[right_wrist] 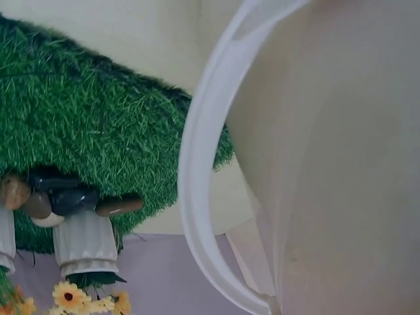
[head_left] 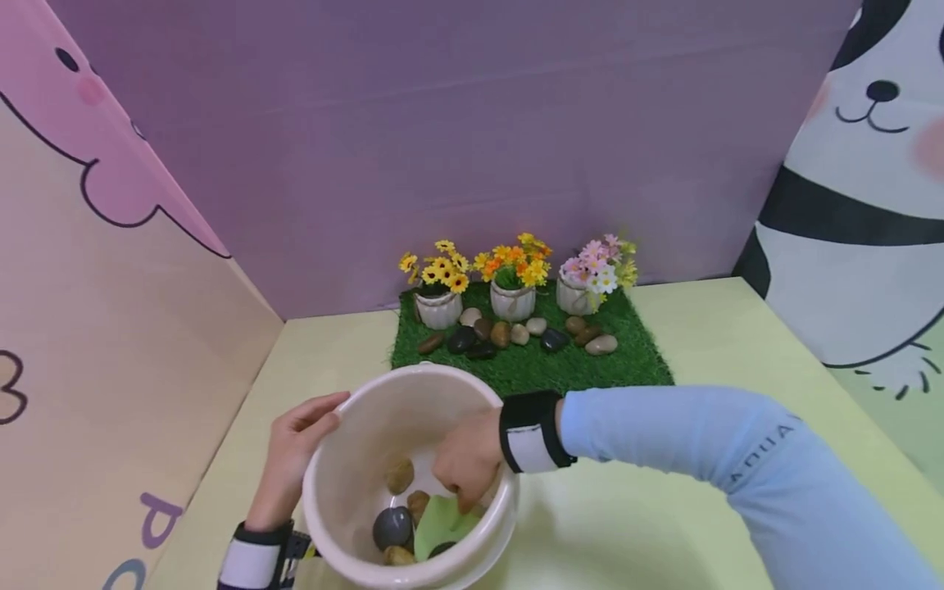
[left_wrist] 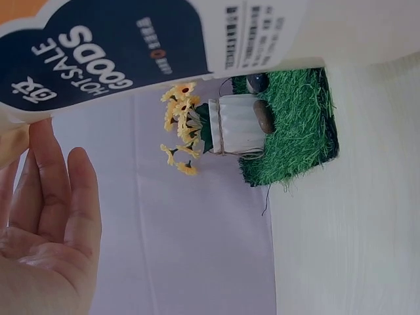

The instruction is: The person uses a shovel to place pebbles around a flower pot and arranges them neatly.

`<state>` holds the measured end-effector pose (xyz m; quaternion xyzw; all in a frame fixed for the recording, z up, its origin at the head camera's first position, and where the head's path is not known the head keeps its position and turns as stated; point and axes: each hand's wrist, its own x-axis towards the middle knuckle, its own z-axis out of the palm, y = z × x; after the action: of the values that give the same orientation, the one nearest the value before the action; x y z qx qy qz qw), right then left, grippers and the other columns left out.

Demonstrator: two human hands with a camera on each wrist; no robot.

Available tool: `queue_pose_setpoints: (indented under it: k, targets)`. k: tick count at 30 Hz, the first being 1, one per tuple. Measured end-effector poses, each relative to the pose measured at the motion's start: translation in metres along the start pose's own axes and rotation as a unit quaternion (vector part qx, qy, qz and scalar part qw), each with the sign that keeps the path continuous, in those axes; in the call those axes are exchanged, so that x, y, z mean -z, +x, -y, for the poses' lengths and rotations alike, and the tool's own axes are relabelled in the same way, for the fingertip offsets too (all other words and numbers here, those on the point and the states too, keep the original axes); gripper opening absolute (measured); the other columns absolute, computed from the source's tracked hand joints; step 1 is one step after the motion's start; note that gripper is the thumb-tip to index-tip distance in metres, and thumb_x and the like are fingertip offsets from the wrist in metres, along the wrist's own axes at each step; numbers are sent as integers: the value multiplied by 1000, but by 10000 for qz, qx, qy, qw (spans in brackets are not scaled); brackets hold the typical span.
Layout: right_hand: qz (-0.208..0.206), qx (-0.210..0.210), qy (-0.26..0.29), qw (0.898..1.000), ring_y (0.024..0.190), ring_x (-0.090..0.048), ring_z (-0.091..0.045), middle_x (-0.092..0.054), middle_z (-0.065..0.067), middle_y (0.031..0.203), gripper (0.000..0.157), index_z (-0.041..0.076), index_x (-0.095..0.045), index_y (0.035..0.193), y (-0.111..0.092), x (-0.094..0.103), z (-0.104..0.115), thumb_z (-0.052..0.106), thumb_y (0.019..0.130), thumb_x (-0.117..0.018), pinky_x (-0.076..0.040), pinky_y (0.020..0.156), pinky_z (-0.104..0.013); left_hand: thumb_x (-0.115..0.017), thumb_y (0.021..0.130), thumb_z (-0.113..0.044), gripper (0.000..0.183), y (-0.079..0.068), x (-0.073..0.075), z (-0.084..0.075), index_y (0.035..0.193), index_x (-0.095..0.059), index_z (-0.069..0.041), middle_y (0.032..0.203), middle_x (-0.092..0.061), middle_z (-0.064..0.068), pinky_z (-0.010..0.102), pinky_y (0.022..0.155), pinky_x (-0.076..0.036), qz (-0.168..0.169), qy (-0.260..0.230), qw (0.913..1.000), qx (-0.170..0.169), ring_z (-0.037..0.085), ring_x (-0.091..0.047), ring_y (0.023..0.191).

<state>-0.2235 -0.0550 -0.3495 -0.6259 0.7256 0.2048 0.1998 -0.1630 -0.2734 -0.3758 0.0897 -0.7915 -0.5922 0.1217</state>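
A white bucket (head_left: pixel 347 545) is tilted so that its mouth faces me. At its left rim my left hand (head_left: pixel 291 451) grips the edge with fingertips and thumb; the left wrist view shows this hand (left_wrist: pixel 49 216) beside the bucket's printed label (left_wrist: pixel 105 59). My right hand (head_left: pixel 468 455) reaches down inside, fingers curled on a pale green sheet (head_left: pixel 438 524). Around the sheet lie a grey stone (head_left: pixel 392 527) and several brown stones (head_left: pixel 399 474). In the right wrist view the bucket's rim (right_wrist: pixel 197 164) hides most of this hand.
Behind the bucket lies a green turf mat (head_left: pixel 546 373) with several stones (head_left: pixel 555 339). Three ribbed white pots stand along its back: yellow flowers (head_left: pixel 442 270), orange flowers (head_left: pixel 516 262) and pink-white flowers (head_left: pixel 593 266). A purple cloth wall (head_left: pixel 479 123) rises behind the pale table (head_left: pixel 612 508).
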Motion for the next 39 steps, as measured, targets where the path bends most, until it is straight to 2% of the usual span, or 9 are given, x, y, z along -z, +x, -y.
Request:
queue_pose_setpoints:
  k: [5, 8, 13, 20, 24, 30, 33, 39]
  targets:
    - [70, 88, 796, 9968, 44, -36, -3, -45, 10, 48, 36, 17, -60, 57, -4, 3, -4, 37, 86, -58, -29, 41, -17, -55, 90, -9, 28, 1, -1, 1, 115, -60, 4, 83, -67, -14, 25, 63, -55, 34, 19, 10000, -80, 8, -64, 74]
    - [-35, 33, 1391, 9903, 40, -35, -3, -43, 9, 47, 37, 17, -54, 55, -6, 6, -7, 35, 88, -57, -28, 40, -16, -55, 90, -10, 29, 2, -2, 0, 115, -60, 4, 83, -66, -14, 25, 63, -55, 44, 100, 9999, -119, 8, -64, 73]
    - [-167, -77, 1985, 9799, 36, -34, -3, -39, 9, 43, 42, 18, -48, 51, -8, 8, -11, 33, 89, -56, -27, 37, -16, -55, 90, -12, 29, 4, -1, -2, 115, -60, 3, 84, -67, -14, 25, 63, -55, 104, 92, 9998, -127, 9, -64, 75]
    - [-287, -332, 3209, 9461, 34, -32, -5, -32, 7, 41, 50, 20, -35, 45, -9, 10, -10, 30, 89, -56, -28, 36, -16, -55, 90, -11, 29, 3, 1, -1, 115, -60, 3, 85, -67, -14, 26, 64, -55, 162, 45, 9998, -76, 9, -64, 76]
    - [-304, -457, 3507, 9349, 35, -32, -6, -34, 6, 41, 50, 20, -36, 45, -10, 10, -11, 30, 89, -56, -28, 36, -17, -55, 91, -13, 30, 4, 0, -1, 115, -60, 2, 87, -66, -13, 26, 65, -55, 200, 2, 9998, -54, 9, -64, 78]
    - [-435, -487, 4142, 9078, 34, -31, -7, -34, 4, 39, 50, 18, -39, 44, -12, 10, -15, 27, 90, -56, -28, 36, -18, -55, 90, -12, 29, 8, 0, -2, 115, -60, 3, 88, -66, -13, 26, 65, -56, 272, -47, 9996, -116, 9, -64, 77]
    - [-437, -519, 4297, 9004, 34, -31, -7, -34, 4, 39, 50, 17, -40, 44, -14, 11, -14, 26, 90, -56, -28, 36, -18, -54, 90, -11, 28, 8, -1, -1, 114, -60, 3, 87, -67, -12, 26, 64, -56, 293, -85, 9994, -132, 10, -64, 76]
    - [-415, -317, 4688, 8818, 35, -30, -8, -32, 4, 41, 50, 16, -39, 45, -21, 16, -15, 26, 92, -53, -27, 37, -19, -54, 90, -9, 26, 7, -1, -2, 112, -63, -1, 87, -67, -10, 27, 63, -56, 298, -189, 9994, -25, 10, -65, 75]
